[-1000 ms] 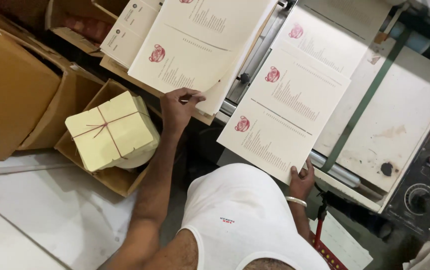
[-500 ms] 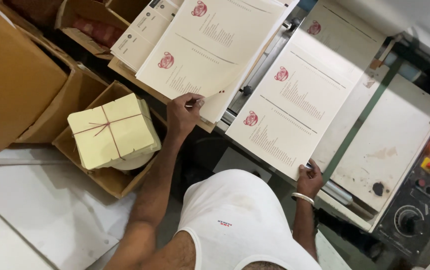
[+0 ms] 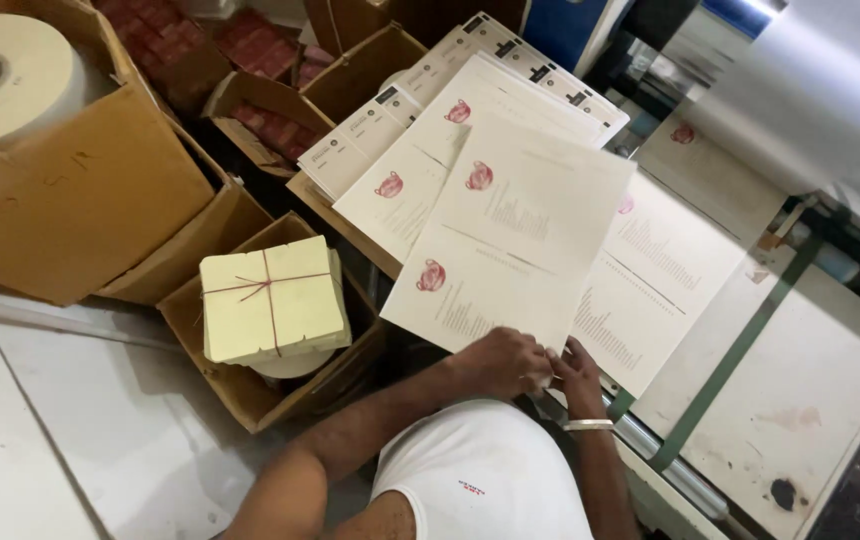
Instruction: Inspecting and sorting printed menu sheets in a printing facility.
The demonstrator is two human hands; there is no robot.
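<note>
At lower centre of the frame, the left hand (image 3: 505,362) and right hand (image 3: 578,375) meet, fingers closed on the near edge of a printed sheet (image 3: 515,235). It lies across the sheet stack (image 3: 420,150) at centre; a string-tied yellow bundle (image 3: 270,300) sits in a cardboard box (image 3: 225,375) at left.

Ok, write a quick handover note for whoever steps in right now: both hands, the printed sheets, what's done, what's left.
Left hand and right hand meet at the near edge of the top printed sheet, fingers pinching it.
That sheet lies skewed over the stack of sheets on the left and overlaps another sheet on the machine bed.
Done: top sheet is gripped.
Left: it is not yet squared with either pile.
Beside the left arm, a string-tied yellow bundle sits in an open carton.
</note>
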